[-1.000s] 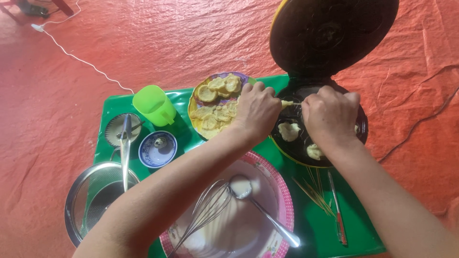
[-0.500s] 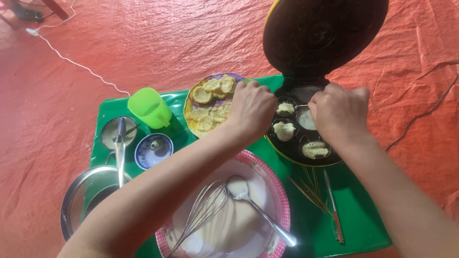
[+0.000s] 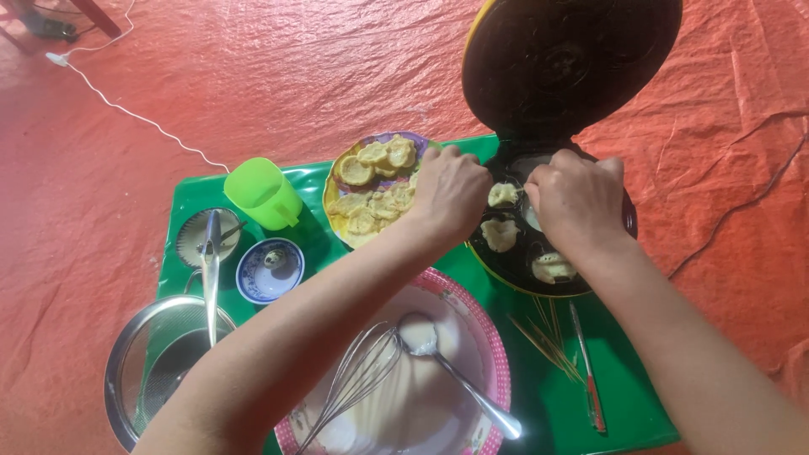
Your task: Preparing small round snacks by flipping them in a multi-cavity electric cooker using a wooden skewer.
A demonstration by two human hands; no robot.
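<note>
From the head camera, both hands work over an open round cake maker [image 3: 514,265] whose dark lid [image 3: 569,63] stands tilted up behind it. The left hand [image 3: 451,190] is curled at the maker's left edge, just beside a small pale cake [image 3: 503,195]; its fingers are bent under, and what its grip closes on cannot be told. The right hand [image 3: 577,198] is bunched over the middle moulds, fingertips down, and its grip is hidden too. Two more cakes sit in the moulds, one [image 3: 499,235] between the hands and one [image 3: 552,268] under the right wrist. Left of the maker a plate [image 3: 333,198] holds a heap of finished cakes. Nearer the person, a pink-rimmed bowl [image 3: 497,345] of batter holds a whisk [image 3: 358,375] and a ladle [image 3: 455,375]. A green cup [image 3: 263,194], a small blue bowl [image 3: 270,270], a steel sieve [image 3: 156,362] and thin skewers [image 3: 543,341] lie on the green mat [image 3: 548,404].
</note>
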